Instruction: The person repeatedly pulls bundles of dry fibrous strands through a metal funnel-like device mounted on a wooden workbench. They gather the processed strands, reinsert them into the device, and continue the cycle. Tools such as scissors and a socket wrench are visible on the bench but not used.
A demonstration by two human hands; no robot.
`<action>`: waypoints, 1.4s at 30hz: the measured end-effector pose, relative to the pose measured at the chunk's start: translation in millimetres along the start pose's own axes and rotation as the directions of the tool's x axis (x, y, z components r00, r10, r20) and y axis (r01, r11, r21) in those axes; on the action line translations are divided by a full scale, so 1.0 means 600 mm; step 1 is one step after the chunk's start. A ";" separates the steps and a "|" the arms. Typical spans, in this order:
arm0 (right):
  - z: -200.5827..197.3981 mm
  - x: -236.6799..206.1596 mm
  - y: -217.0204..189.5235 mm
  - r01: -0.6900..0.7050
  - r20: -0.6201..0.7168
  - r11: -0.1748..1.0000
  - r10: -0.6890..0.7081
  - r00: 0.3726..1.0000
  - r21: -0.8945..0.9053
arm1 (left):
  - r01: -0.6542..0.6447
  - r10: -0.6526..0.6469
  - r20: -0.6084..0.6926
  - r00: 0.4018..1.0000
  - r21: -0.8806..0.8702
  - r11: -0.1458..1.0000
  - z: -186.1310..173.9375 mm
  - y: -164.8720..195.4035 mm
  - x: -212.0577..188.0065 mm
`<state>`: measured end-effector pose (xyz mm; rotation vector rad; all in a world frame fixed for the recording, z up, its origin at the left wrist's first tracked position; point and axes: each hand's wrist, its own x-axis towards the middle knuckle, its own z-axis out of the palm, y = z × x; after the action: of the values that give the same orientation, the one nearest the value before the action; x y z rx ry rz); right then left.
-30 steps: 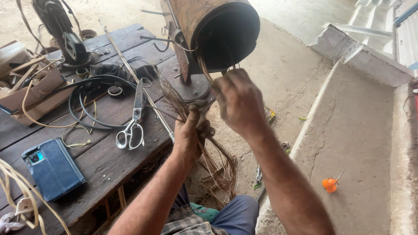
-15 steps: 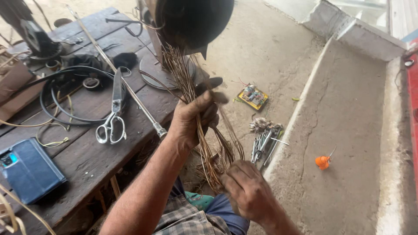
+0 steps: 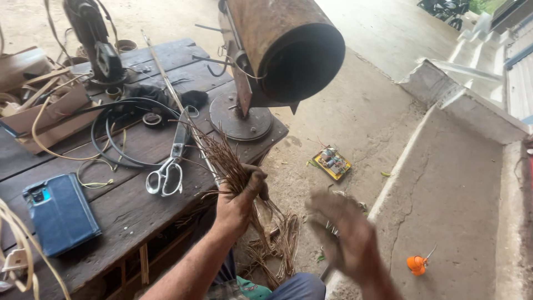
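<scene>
Hands have shifted since half a second ago: my right hand (image 3: 341, 239) has let go of the strands' lower ends and now hangs blurred and spread, apart from the bundle. My left hand (image 3: 240, 201) stays clenched around the bundle of thin brown fibres (image 3: 222, 158), held just off the counter (image 3: 133, 211) edge, stiff tips fanning upward, tails drooping. A flat blue case (image 3: 60, 214) lies on the counter; a small yellow packet (image 3: 332, 163) rests on the floor.
</scene>
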<state>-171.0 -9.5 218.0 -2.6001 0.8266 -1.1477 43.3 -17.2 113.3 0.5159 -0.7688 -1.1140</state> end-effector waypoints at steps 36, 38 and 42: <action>0.126 0.422 0.138 -0.067 0.149 0.828 0.179 0.973 -0.556 | -0.153 0.221 -0.105 0.970 0.445 0.882 0.051 0.180 0.214; 0.110 0.376 0.099 -0.145 0.114 0.879 0.219 0.969 -0.455 | -0.145 0.193 -0.108 0.975 0.348 0.926 0.042 0.180 0.202; 0.093 0.242 0.033 0.197 -0.152 0.931 -0.253 0.956 -0.308 | -0.107 0.160 -0.135 0.978 0.334 0.936 0.013 0.180 0.173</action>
<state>-59.5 -110.0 262.9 -2.9233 0.8002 -1.4554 126.3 -73.4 224.8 0.8099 -0.8384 -0.8099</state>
